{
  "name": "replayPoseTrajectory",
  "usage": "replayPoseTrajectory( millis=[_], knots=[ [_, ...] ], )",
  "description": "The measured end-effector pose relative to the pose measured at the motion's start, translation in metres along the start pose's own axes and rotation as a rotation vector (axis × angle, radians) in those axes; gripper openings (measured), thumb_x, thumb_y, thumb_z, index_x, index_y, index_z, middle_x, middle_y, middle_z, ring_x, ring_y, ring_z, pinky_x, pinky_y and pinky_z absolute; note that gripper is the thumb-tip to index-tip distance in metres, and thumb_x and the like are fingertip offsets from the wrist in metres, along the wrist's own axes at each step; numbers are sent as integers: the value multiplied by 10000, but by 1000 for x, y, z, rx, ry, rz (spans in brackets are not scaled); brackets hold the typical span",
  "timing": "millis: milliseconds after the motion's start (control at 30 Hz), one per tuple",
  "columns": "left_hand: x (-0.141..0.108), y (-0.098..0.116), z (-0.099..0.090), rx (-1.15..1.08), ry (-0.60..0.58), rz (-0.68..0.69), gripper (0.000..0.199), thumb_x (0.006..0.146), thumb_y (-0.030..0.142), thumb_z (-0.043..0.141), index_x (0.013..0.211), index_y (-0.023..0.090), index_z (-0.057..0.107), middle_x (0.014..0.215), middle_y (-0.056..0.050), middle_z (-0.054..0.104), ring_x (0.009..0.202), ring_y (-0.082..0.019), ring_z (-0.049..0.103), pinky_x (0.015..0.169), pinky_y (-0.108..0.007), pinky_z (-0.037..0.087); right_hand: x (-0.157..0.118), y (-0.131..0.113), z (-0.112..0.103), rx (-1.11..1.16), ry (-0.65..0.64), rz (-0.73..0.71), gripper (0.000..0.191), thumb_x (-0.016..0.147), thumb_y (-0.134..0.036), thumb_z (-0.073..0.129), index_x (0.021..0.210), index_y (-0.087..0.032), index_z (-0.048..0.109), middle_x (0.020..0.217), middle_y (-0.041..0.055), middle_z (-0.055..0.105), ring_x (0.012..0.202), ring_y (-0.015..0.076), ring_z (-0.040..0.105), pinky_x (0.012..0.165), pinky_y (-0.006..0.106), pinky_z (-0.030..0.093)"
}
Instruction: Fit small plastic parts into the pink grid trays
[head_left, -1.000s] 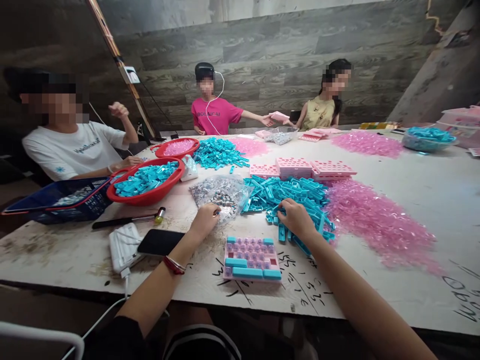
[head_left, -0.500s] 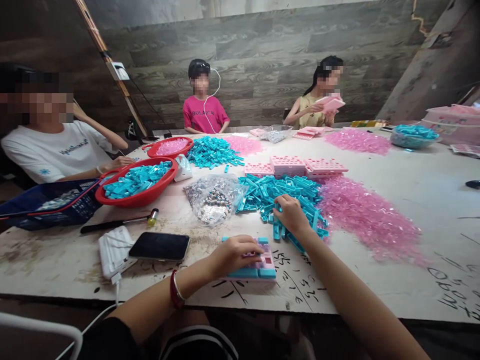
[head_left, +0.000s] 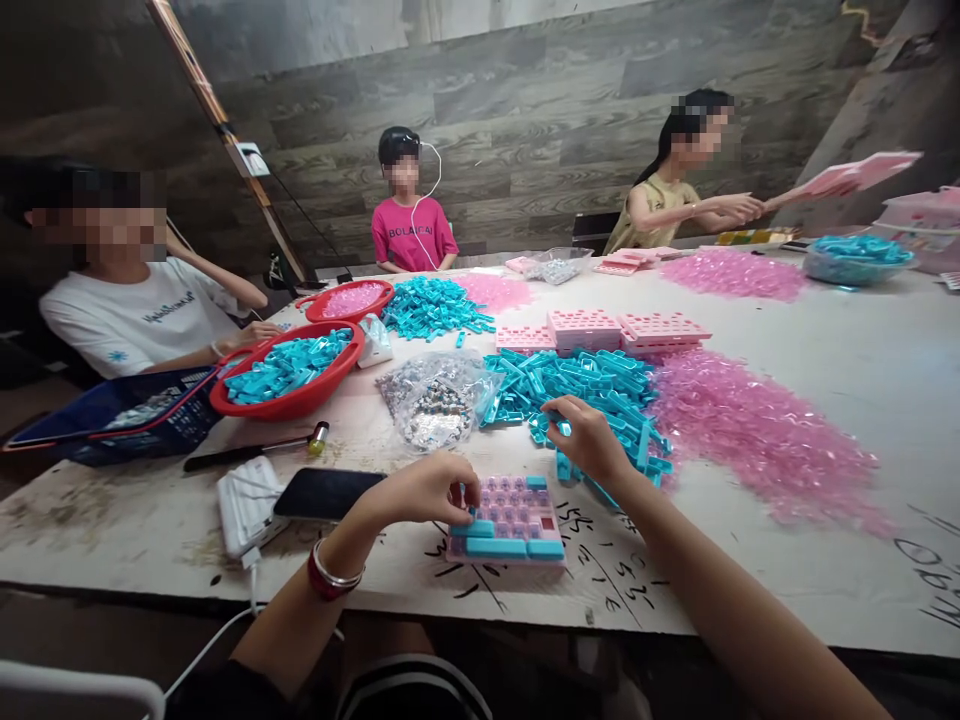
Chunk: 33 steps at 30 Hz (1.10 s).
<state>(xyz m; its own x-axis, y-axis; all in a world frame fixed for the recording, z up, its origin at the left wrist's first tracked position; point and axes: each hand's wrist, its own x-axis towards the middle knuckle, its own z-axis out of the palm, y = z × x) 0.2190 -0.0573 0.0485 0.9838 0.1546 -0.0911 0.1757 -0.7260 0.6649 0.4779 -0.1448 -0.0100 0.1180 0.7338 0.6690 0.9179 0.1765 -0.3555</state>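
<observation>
Grip of your left hand (head_left: pixel 433 487) is bent nearly closed at the pink keyboard (head_left: pixel 516 508) before you on the worktop (head_left: pixel 847 360), hiding its upper-left corner; whether it pinches anything can't be told. Four blue bars show on the keyboard. Your right hand (head_left: pixel 589 437) is loosely curled at the blue keycap pile (head_left: pixel 611 375); its hold is unclear too. Beyond your left hand sits one bag of small parts (head_left: pixel 435 405). Three pink board stacks (head_left: pixel 585 330) stand behind the blue pile, two red baskets (head_left: pixel 289 408) farther left.
</observation>
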Motion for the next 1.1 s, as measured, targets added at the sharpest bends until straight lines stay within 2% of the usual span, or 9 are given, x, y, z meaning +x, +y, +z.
replayPoseTrajectory(
  millis=[100,300,500,667,833,1100],
  knots=[
    [-2,1,-1,90,13,17,203,662,47,634,824,137,715,732,-6,633,647,-104,583,593,-168,436,0,0,1,16,-9,-1,223,752,-83,463,914,-161,594,866,78,632,785,220,615,706,334,491],
    [-3,3,-2,149,-11,-10,195,678,60,587,766,157,732,730,-17,641,646,-113,575,599,-177,414,0,-3,1,37,-46,26,243,741,-48,490,917,-167,609,882,78,646,814,213,617,761,342,491],
    [-1,8,6,232,24,-119,225,665,46,531,682,169,720,689,-12,620,639,-117,555,583,-181,373,0,-3,6,52,-53,39,282,714,6,506,905,-178,603,901,62,648,853,206,617,781,325,492],
    [3,0,14,352,18,-94,214,659,43,506,565,155,663,669,-25,593,629,-127,532,582,-200,344,0,-3,8,34,-69,44,273,719,11,519,902,-173,605,902,63,648,858,205,617,778,318,494],
    [4,-7,15,352,0,-47,221,663,50,493,543,159,643,635,-22,585,630,-130,529,597,-204,337,0,-4,9,45,-90,50,286,708,19,537,906,-175,606,907,60,650,858,200,622,776,312,500],
    [2,-2,14,308,-8,-47,257,740,114,468,635,174,694,708,-40,605,658,-135,547,609,-203,358,1,-4,9,56,-98,43,282,717,12,534,907,-183,606,904,56,654,859,201,626,780,314,498]
  ],
)
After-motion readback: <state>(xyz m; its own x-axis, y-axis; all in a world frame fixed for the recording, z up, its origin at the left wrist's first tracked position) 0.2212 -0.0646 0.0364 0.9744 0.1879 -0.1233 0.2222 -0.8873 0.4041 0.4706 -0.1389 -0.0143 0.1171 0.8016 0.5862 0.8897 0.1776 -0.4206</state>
